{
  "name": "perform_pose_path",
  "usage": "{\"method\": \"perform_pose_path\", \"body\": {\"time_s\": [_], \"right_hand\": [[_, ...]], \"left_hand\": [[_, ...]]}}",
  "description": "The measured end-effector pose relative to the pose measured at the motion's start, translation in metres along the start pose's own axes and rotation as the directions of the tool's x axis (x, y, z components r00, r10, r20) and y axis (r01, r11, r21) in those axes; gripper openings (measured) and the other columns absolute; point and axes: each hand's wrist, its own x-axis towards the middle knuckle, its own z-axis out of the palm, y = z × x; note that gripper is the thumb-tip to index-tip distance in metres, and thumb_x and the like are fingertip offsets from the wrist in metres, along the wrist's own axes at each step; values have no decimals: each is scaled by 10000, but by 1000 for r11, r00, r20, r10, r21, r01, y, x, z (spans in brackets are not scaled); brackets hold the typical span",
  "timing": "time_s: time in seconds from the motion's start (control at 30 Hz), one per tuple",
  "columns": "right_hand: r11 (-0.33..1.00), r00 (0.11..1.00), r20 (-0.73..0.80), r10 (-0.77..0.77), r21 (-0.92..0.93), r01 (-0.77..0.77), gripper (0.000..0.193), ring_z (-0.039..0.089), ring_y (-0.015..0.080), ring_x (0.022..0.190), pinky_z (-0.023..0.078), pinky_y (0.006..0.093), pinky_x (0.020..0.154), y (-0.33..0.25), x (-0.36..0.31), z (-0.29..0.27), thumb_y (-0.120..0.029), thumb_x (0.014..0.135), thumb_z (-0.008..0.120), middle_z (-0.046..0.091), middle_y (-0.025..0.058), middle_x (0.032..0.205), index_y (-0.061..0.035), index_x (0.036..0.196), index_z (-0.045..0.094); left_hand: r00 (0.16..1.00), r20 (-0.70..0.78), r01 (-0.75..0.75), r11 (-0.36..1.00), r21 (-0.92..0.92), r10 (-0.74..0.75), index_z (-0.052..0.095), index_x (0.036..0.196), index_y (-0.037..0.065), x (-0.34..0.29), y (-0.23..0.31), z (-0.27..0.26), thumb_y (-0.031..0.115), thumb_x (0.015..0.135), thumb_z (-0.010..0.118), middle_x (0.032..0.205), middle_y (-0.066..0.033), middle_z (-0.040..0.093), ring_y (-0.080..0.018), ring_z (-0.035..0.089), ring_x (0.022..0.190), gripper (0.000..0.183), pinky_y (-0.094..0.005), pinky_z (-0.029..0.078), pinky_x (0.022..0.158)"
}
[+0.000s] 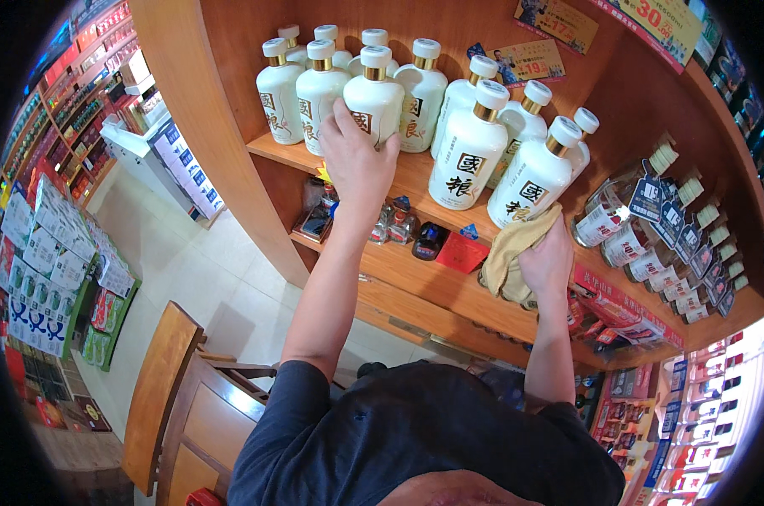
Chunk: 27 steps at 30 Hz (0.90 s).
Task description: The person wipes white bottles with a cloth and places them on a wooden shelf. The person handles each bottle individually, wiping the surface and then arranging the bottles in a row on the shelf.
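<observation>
Several white bottles with gold neck bands and white caps stand on the wooden shelf (pixel 268 152). My left hand (pixel 356 164) is around the lower front of one white bottle (pixel 380 94), fingers on its left side and thumb on its right. My right hand (pixel 549 260) grips a yellowish cloth (pixel 506 268) at the shelf's front edge. The cloth's upper end touches the base of another white bottle (pixel 532 180). Beside that stands one more white bottle (pixel 469 156), slightly to the left.
Clear bottles with dark neck tags (pixel 605 211) line the shelf on the right. A lower shelf holds small bottles (pixel 401 223) and a red card (pixel 462 253). A wooden chair (pixel 167 379) stands at left, near stacked cartons (pixel 53 253). Price cards (pixel 529 63) hang on the back panel.
</observation>
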Motion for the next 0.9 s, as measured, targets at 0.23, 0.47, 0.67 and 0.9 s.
{"method": "perform_pose_path", "body": {"time_s": [0.23, 0.47, 0.67, 0.9], "right_hand": [[1000, 1000, -7, -2, -24, 2, 534, 629, 461, 1036, 508, 515, 863, -5, 1, -1, -216, 760, 787, 675, 235, 1093, -17, 1193, 547], [999, 999, 16, 34, 12, -34, 449, 655, 410, 1070, 504, 431, 914, -6, 0, -1, -102, 788, 733, 684, 220, 1104, 5, 1194, 572], [998, 999, 19, 36, 41, -37, 511, 633, 442, 1057, 501, 490, 888, -5, 0, 1, -207, 763, 777, 678, 219, 1094, -12, 1177, 549], [998, 999, -1, 36, 49, -36, 486, 639, 435, 1054, 507, 479, 881, -5, -1, 2, -198, 768, 775, 681, 215, 1080, -13, 1163, 560]], "left_hand": [[999, -4, -42, 999, -34, 42, 391, 1394, -21, -12, 8, -5, 156, 674, 882, 1189, -238, 464, -440, 516, 1099, 889, -491, 488, 924], [998, 17, -65, 996, -63, 67, 419, 1387, 25, -18, 12, -7, 215, 656, 905, 1145, -209, 497, -402, 559, 1041, 899, -468, 508, 856], [996, 65, -54, 996, -75, 59, 433, 1386, 25, -16, 5, -9, 298, 652, 918, 1132, -188, 510, -379, 566, 1022, 922, -464, 519, 845], [992, 3, -129, 986, -104, 130, 416, 1390, 20, -17, 1, 1, 301, 621, 943, 1142, -202, 491, -395, 556, 1031, 974, -456, 510, 844]]}}
